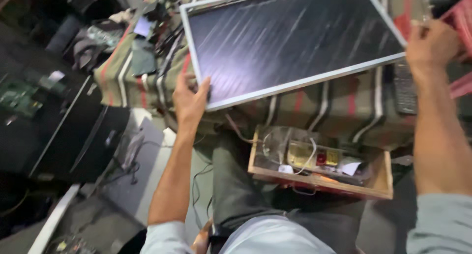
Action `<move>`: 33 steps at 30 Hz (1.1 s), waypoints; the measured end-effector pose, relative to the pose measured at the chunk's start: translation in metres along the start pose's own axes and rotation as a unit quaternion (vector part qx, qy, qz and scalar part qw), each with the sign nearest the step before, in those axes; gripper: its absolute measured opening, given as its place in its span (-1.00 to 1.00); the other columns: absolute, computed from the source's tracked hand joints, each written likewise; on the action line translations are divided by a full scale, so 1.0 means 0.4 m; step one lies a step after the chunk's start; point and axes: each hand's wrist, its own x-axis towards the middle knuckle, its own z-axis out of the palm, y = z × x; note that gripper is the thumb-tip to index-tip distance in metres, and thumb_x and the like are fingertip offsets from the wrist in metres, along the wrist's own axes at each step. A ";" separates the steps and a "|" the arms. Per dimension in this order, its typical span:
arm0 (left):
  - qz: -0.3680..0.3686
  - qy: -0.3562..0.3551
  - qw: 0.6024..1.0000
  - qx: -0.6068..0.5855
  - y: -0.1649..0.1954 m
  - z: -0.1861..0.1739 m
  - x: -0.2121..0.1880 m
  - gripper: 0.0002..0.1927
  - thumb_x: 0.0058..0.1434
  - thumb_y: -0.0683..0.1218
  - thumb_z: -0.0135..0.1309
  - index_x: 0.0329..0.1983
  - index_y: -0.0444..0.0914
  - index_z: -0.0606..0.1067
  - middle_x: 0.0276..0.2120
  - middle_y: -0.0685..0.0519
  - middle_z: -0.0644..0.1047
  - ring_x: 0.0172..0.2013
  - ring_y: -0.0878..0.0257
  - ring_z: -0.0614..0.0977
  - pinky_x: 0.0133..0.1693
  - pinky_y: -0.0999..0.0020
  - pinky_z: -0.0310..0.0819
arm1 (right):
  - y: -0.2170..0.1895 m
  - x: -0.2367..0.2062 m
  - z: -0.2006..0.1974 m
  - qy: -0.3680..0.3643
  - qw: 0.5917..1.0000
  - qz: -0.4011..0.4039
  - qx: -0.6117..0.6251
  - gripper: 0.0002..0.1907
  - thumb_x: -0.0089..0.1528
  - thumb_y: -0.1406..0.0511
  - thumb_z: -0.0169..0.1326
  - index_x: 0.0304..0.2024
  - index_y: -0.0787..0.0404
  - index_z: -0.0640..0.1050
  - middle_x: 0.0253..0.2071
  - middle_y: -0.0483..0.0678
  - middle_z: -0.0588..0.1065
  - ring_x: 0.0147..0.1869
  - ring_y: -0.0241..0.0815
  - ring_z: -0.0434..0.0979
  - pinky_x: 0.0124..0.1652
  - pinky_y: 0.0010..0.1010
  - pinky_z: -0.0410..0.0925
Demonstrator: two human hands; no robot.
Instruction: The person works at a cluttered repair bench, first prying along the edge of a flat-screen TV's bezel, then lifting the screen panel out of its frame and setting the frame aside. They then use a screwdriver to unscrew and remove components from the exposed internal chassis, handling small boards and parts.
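Note:
A large flat display panel (290, 37) with a dark screen and a thin silver frame lies tilted over a table covered with a striped cloth (314, 106). My left hand (191, 97) grips the panel's near left corner. My right hand (431, 43) holds its right corner, fingers curled over the edge. Both arms reach forward from light sleeves.
An open wooden drawer (319, 178) with wires and small parts hangs under the table front. A dark remote-like object (405, 89) lies by the right corner. Circuit boards and clutter (142, 42) sit at the table's left end. Black flat panels (69, 131) lean on the floor at left.

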 end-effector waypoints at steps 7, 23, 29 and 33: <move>-0.022 0.024 0.999 0.004 0.002 0.009 -0.009 -0.68 0.18 -0.04 0.34 -0.13 -0.30 0.55 -0.53 0.05 0.51 -0.51 0.31 0.49 -0.41 0.30 0.42 | -0.033 0.152 0.078 -0.222 0.970 0.087 0.042 -0.48 0.44 -0.09 0.12 -0.27 0.20 0.71 -0.34 0.22 0.58 -0.20 0.24 0.61 -0.13 0.01 0.42; -0.092 0.014 0.996 0.008 0.044 0.018 0.009 -0.66 0.23 -0.05 0.25 -0.02 -0.35 0.61 -0.56 0.11 0.49 -0.55 0.41 0.42 -0.47 0.41 0.33 | -0.084 0.235 0.244 -0.223 0.921 0.171 0.270 -0.50 0.32 0.02 0.28 -0.42 0.34 0.59 -0.56 -0.07 0.43 -0.48 -0.26 0.38 -0.41 -0.27 0.24; -0.050 -0.014 0.998 0.021 -0.032 0.012 0.069 -0.66 0.27 -0.03 0.22 -0.04 -0.38 0.59 -0.47 0.10 0.57 -0.49 0.38 0.49 -0.44 0.39 0.38 | -0.054 0.225 0.240 -0.266 0.855 0.265 0.358 -0.52 0.32 0.03 0.26 -0.48 0.27 0.52 -0.51 -0.17 0.41 -0.46 -0.34 0.31 -0.43 -0.31 0.19; 0.051 -0.055 0.994 0.084 -0.076 -0.002 0.133 -0.71 0.33 -0.05 0.19 -0.08 -0.39 0.60 -0.39 -0.09 0.59 -0.43 0.18 0.57 -0.34 0.27 0.43 | -0.004 0.178 0.201 -0.302 0.840 0.295 0.341 -0.43 0.37 -0.02 0.20 -0.41 0.36 0.54 -0.47 -0.13 0.42 -0.42 -0.31 0.34 -0.42 -0.30 0.21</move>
